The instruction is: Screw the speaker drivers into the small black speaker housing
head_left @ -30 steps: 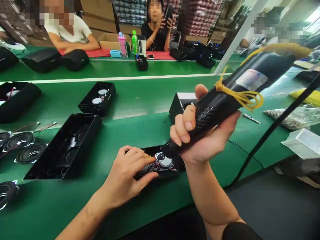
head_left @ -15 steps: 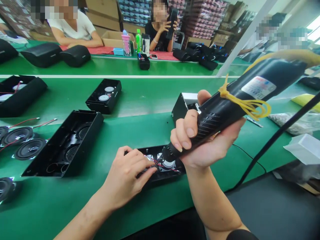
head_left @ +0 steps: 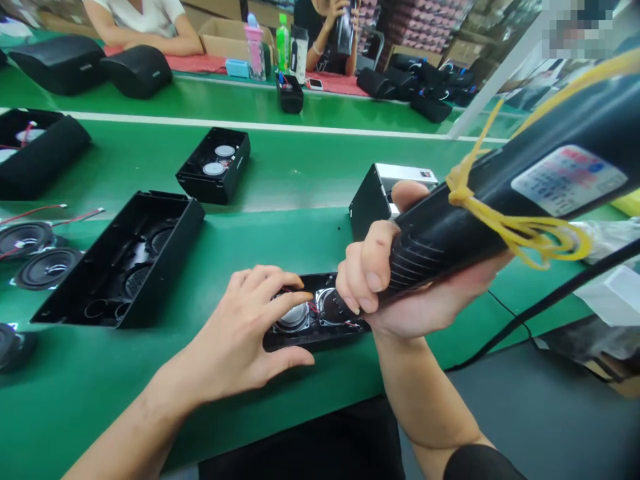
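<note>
On the green table, the left hand presses flat on the speaker housing, while the right hand, fingers closed around the electric screwdriver, points its tip down-left into it.

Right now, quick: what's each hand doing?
Left hand: open, fingers resting on the speaker housing.
Right hand: closed around the electric screwdriver.

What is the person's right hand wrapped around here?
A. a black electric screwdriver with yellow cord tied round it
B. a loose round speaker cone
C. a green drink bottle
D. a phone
A: the right hand is closed around the black electric screwdriver, yellow cord knotted on its body, its tip down at the small black speaker case that the left hand steadies on the green table.
</note>
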`<state>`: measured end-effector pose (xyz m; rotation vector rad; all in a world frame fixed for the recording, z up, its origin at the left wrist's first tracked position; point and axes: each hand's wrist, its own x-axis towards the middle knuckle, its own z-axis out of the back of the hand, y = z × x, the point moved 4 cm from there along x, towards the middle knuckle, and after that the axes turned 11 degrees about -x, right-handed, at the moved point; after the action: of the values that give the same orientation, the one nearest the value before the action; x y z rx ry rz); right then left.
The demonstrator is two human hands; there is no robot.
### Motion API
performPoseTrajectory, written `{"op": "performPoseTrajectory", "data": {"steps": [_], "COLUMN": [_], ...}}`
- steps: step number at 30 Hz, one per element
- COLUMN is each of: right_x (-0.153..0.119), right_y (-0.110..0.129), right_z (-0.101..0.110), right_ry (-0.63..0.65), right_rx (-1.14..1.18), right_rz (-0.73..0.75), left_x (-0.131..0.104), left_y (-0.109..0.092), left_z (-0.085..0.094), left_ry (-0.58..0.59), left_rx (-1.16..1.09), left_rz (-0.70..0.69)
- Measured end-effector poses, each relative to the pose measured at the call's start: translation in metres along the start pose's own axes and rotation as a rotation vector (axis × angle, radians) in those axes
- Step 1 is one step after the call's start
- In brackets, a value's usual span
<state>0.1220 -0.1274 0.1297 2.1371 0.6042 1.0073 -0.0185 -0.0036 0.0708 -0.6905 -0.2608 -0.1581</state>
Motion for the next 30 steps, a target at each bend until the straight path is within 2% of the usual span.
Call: {"op": "performPoseTrajectory", "data": {"steps": [4, 9, 13, 18, 24, 27, 30], "right_x": [-0.01, -0.014, -0.015, -0.016, -0.014, -0.015, -0.017], "right_y": [-0.015, -0.028, -0.032, -0.035, -0.036, -0.04, -0.041], "right_z": [0.005, 0.005, 0.003, 0.006, 0.003, 0.005, 0.006], "right_ry": [0.033, 0.029, 0.048, -0.04, -0.074, -0.081, -0.052], "right_rx": [-0.033, -0.063, -0.1, -0.178, -0.223, -0.258, -0.264], "right_rz": [-0.018, -0.075, -0.042, -0.058, -0.033, -0.084, -0.013], "left_x": [-0.009, -0.018, -0.015, -0.011, -0.012, -0.011, -0.011], "left_y": [0.011, 0.023, 0.021, 0.019, 0.021, 0.02, 0.02], "left_z": [0.007, -0.001, -0.003, -0.002, -0.002, -0.002, -0.002], "left_ry": [0.064, 0.167, 0.159, 0.143, 0.141, 0.144, 0.15], "left_rx": [0.105, 0.12, 0.115, 0.08, 0.09, 0.092, 0.096], "left_rz": [0.027, 0.076, 0.107, 0.107, 0.117, 0.12, 0.123]}}
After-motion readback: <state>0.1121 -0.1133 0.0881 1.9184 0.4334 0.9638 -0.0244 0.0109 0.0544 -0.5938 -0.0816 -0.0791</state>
